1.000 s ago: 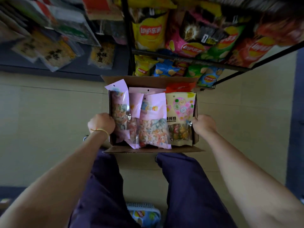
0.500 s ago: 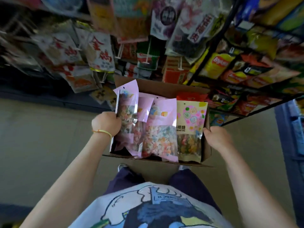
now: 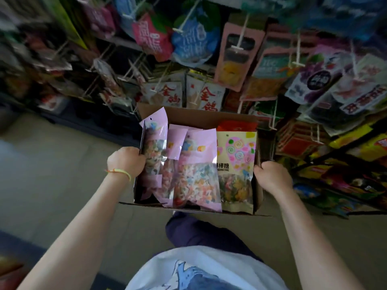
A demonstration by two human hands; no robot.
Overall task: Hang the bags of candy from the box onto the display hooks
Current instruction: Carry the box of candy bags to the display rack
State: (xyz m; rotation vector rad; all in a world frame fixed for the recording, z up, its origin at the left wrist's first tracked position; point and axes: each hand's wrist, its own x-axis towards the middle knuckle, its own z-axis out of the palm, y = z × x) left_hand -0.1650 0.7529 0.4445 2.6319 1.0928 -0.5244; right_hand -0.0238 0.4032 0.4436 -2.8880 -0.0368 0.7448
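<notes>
I carry a brown cardboard box (image 3: 201,115) in front of me, lifted off the floor. My left hand (image 3: 125,161) grips its left wall and my right hand (image 3: 272,176) grips its right wall. Inside stand several candy bags: pink bags with pastel sweets (image 3: 198,170), one more pink bag (image 3: 154,141) upright at the left, a yellow lollipop bag with a pink heart (image 3: 236,162) at the right, and a red bag (image 3: 236,126) behind it. White display hooks (image 3: 239,43) with hanging snack packs fill the wall just beyond the box.
Hanging packs crowd the wall: pink (image 3: 238,57), blue (image 3: 192,42), white with red characters (image 3: 206,97), purple (image 3: 314,78). A dark wire rack of chip bags (image 3: 356,174) stands at the right. Beige tiled floor (image 3: 52,164) lies at the left.
The box has risen from near floor level to chest height as I stood up. The view swung upward from the chip rack to the hooks. Both hands kept their grip.
</notes>
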